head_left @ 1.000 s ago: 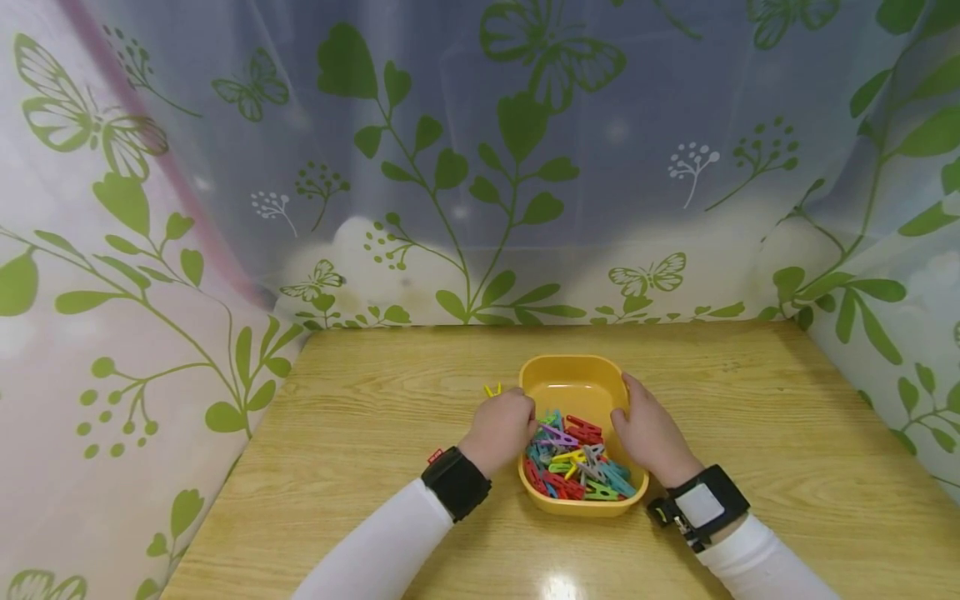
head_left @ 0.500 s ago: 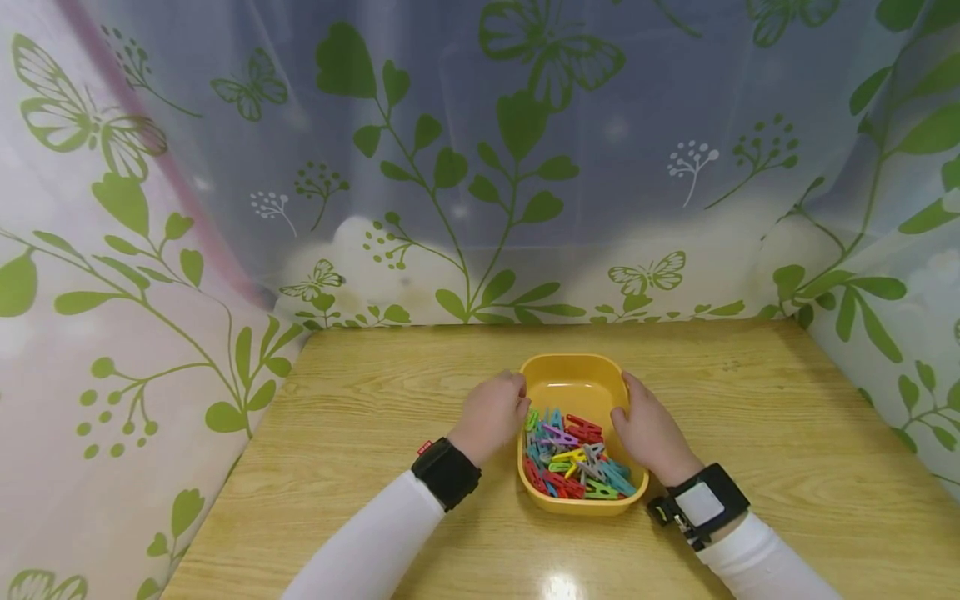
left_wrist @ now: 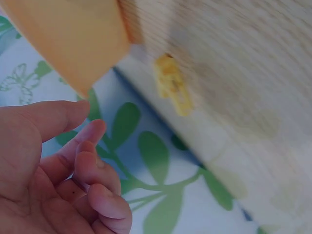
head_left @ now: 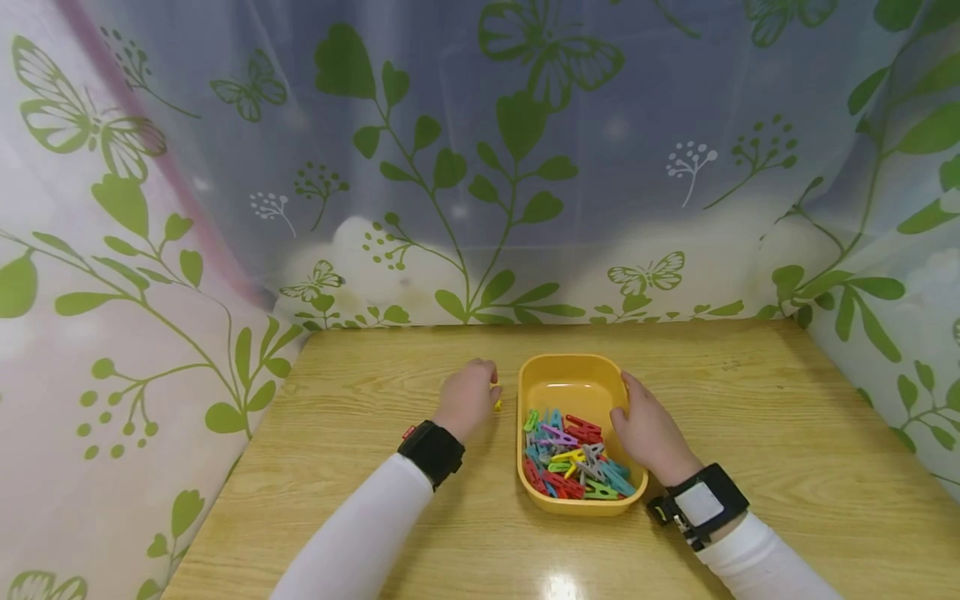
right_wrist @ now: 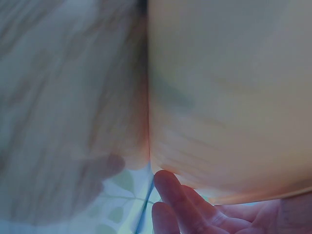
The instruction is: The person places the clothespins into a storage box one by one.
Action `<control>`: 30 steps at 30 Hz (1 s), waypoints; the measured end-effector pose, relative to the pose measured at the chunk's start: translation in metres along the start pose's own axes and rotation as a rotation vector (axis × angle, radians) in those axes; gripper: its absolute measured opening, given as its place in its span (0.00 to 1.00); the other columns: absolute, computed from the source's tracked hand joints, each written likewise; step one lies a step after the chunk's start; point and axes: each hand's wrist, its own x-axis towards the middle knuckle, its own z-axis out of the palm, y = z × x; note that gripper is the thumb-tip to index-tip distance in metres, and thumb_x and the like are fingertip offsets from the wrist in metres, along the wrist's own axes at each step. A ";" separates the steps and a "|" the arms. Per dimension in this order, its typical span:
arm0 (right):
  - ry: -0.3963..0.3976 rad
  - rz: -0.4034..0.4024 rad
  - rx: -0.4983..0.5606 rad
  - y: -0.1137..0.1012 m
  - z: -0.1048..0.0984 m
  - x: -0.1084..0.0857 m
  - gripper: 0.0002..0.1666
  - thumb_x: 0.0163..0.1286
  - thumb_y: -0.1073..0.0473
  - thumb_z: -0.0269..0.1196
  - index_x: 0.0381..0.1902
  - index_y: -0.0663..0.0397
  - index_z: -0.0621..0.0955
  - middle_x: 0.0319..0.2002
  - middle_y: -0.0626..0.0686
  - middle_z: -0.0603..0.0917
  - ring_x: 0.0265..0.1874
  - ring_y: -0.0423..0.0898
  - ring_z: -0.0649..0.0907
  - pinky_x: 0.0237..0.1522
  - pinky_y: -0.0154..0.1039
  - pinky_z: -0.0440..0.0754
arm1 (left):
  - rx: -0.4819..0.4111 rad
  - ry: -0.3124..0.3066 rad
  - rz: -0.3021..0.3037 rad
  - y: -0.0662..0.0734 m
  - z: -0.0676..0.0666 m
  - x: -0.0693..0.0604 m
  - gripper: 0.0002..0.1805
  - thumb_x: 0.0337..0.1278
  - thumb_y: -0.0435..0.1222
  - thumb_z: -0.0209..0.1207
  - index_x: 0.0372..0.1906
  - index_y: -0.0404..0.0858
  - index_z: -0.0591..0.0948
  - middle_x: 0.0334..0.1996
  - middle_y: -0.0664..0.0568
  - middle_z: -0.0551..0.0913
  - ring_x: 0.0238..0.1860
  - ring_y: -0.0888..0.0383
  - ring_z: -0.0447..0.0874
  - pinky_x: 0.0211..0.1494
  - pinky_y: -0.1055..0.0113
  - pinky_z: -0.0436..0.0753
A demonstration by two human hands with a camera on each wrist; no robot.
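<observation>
A yellow clothespin (left_wrist: 174,85) lies on the table, seen whole in the left wrist view and partly behind the fingers in the head view. My left hand (head_left: 467,400) hovers beside it, left of the basin. In the left wrist view that hand's fingers (left_wrist: 100,168) are loosely bent with nothing between them, apart from the clothespin. My right hand (head_left: 657,432) grips the right wall of an orange-yellow plastic basin (head_left: 570,361), thumb over the rim and fingers outside. Several colored clothespins (head_left: 573,458) in red, teal, green, purple, yellow and grey lie heaped in the basin's near half.
The basin stands on a wood-grain table (head_left: 360,367). A curtain (head_left: 465,167) printed with green leaves and butterflies hangs along the table's back and both sides. Both wrists carry black straps (head_left: 432,454).
My left hand has moved from over the basin's left rim leftward to the table, beside the yellow clothespin. A green clothespin shows at the basin's left side. My right hand has stayed in place.
</observation>
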 end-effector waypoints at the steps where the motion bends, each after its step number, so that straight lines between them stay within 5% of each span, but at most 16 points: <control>1: 0.001 -0.001 0.000 0.000 0.000 0.000 0.38 0.80 0.60 0.49 0.78 0.74 0.52 0.73 0.76 0.64 0.68 0.71 0.73 0.66 0.64 0.72 | -0.002 -0.009 -0.011 -0.003 0.001 0.001 0.07 0.65 0.37 0.68 0.36 0.39 0.81 0.35 0.49 0.83 0.32 0.54 0.83 0.33 0.61 0.81; 12: 0.012 -0.008 0.003 0.000 -0.002 0.001 0.37 0.80 0.61 0.49 0.78 0.74 0.52 0.73 0.76 0.65 0.67 0.70 0.74 0.66 0.64 0.72 | -0.030 -0.083 -0.069 -0.022 0.012 0.003 0.07 0.66 0.33 0.66 0.46 0.36 0.85 0.42 0.43 0.84 0.40 0.49 0.86 0.40 0.56 0.84; 20: 0.011 0.006 0.013 0.001 -0.001 0.001 0.37 0.80 0.61 0.49 0.78 0.73 0.52 0.73 0.75 0.65 0.68 0.70 0.74 0.66 0.63 0.72 | -0.009 -0.073 -0.056 -0.022 0.016 0.004 0.12 0.68 0.33 0.64 0.54 0.39 0.86 0.44 0.42 0.85 0.42 0.48 0.87 0.41 0.55 0.86; 30: 0.016 -0.008 0.019 0.002 0.000 0.000 0.37 0.80 0.60 0.50 0.78 0.73 0.53 0.73 0.75 0.65 0.60 0.65 0.80 0.63 0.63 0.77 | 0.017 -0.062 -0.036 -0.025 0.021 0.006 0.12 0.67 0.29 0.62 0.52 0.40 0.87 0.42 0.43 0.84 0.41 0.48 0.86 0.41 0.56 0.86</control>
